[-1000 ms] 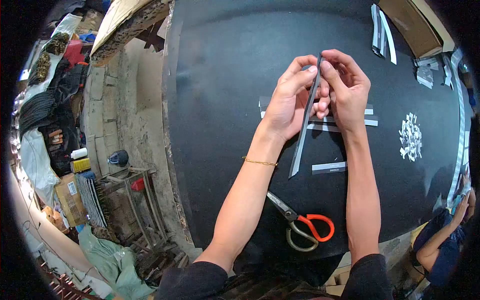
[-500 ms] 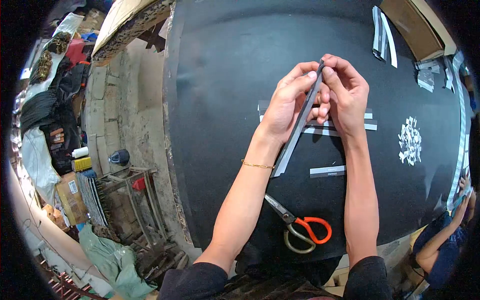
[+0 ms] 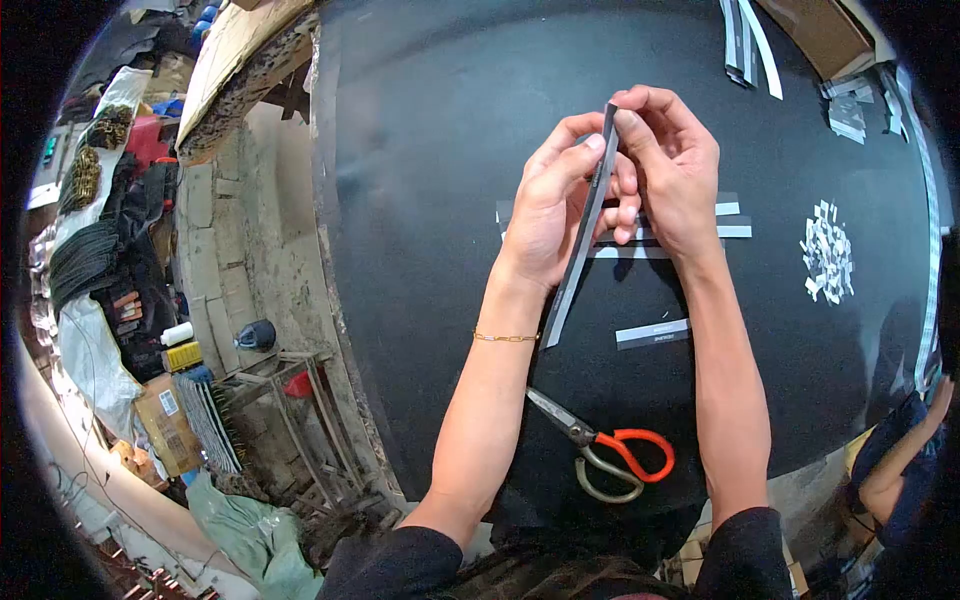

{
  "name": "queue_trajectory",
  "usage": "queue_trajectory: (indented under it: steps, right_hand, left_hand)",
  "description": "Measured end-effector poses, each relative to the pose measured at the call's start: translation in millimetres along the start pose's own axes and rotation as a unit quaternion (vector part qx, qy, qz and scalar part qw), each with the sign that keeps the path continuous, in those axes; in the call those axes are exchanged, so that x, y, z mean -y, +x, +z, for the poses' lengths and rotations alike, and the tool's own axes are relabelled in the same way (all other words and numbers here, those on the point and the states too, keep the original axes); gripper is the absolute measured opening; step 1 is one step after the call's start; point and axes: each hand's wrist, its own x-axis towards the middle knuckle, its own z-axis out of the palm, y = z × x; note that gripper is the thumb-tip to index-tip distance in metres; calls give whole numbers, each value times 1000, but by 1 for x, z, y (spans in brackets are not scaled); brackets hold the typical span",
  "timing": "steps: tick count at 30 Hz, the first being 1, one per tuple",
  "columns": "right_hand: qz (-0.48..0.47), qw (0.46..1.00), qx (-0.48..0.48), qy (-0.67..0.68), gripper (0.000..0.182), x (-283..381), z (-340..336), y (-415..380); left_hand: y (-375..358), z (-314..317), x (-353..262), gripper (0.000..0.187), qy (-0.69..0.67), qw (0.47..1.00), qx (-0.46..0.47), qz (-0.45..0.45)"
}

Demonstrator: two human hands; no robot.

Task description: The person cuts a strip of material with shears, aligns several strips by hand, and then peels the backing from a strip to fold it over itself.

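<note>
My left hand (image 3: 553,190) and my right hand (image 3: 675,165) meet above the black table. Both are closed on a long dark strip (image 3: 583,240) with a pale edge, pinched near its upper end. The strip slants down to the left along my left wrist. Behind my hands, several grey and white strips (image 3: 630,252) lie crosswise on the table, partly hidden. A short printed label strip (image 3: 653,333) lies nearer to me. Scissors (image 3: 600,440) with one orange handle loop rest between my forearms.
A pile of small white cuttings (image 3: 827,253) lies on the right of the table (image 3: 430,130). More strips (image 3: 748,45) are at the top right beside a cardboard box (image 3: 820,35). Another person's arm (image 3: 905,450) shows at the right edge.
The view has shifted slightly. The held strip has turned, so more of its pale edge and print shows. Both hands still grip its upper end.
</note>
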Motion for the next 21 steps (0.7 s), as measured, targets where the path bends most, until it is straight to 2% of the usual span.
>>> queue_trajectory:
  steps: [3,6,10,12,21]
  right_hand:
    - [-4,1000,-22,-1,14,3,4,0]
    - [20,999,-16,32,15,5,4,-2]
    - [8,999,-18,30,16,4,3,-1]
    - [34,998,-15,52,15,7,4,-2]
    - [23,998,-2,63,12,7,1,-2]
  left_hand:
    - [0,-1,0,31,1,1000,4,-3]
    - [0,-2,-1,30,0,1000,3,-5]
    - [0,-2,-1,30,2,1000,7,-1]
    - [1,-3,1,26,-43,999,15,7]
    - [1,-2,0,20,-33,999,14,13]
